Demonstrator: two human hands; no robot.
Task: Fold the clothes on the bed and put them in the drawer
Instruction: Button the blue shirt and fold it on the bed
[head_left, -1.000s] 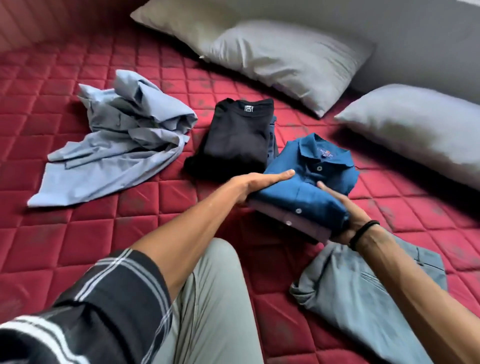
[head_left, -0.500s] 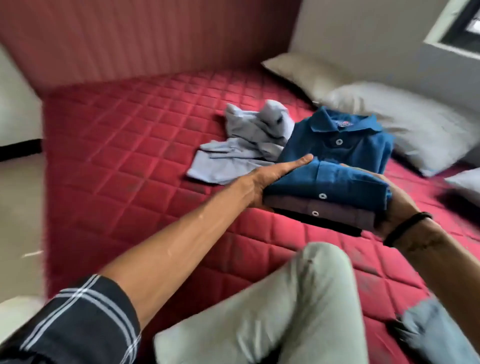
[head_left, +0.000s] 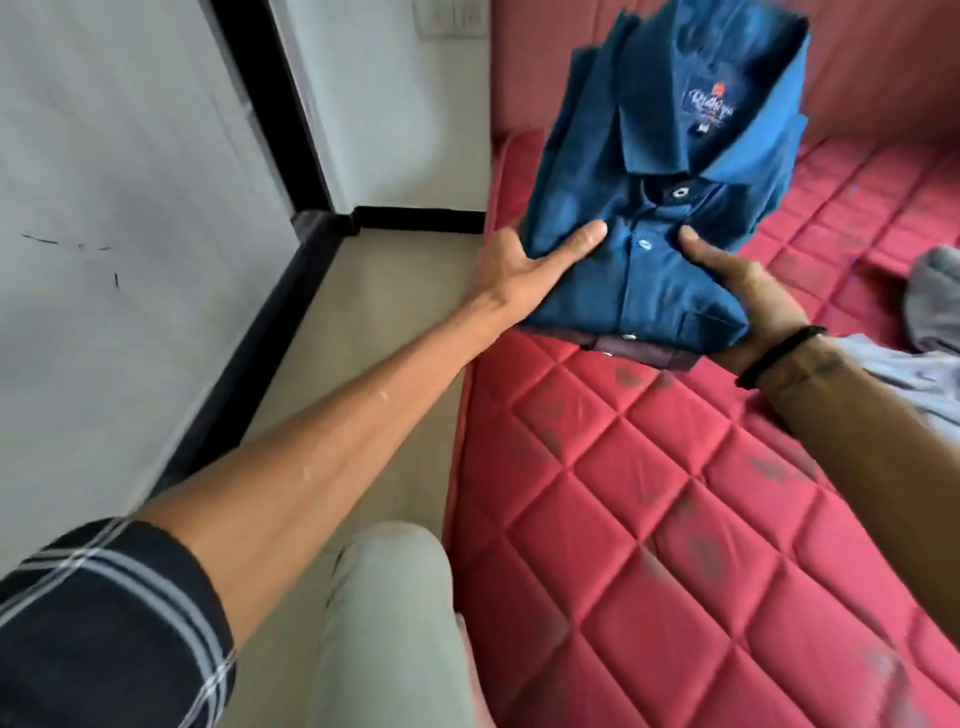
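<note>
Item: stack of folded shirts (head_left: 660, 208), blue collared shirt on top, a darker maroon shirt (head_left: 639, 351) showing as a strip under its near edge. There may be more beneath; I cannot tell.

Location: lifted off the bed (head_left: 675, 519), above its left edge, tilted so the collar end stands far and high and the near edge hangs low. No drawer is in view.

Grip, left: my left hand (head_left: 524, 270) clasps the stack's left near corner, thumb laid across the top cloth, fingers hidden underneath.

Grip, right: my right hand (head_left: 748, 296), black band at the wrist, clasps the right near corner the same way, thumb on top beside the button placket.

Handling, as I judge it: light, soft, limp cloth. It has no stiffness of its own, so the far end will droop unless supported. The layers can slide on each other, the maroon one most at risk at this tilt. Best hold is palms flat under the stack, thumbs pressing down, carried level.

Also present: loose grey clothes (head_left: 930, 291) on the bed at far right, unfolded; floor (head_left: 374, 332) and wall (head_left: 130, 208) to the left.
</note>
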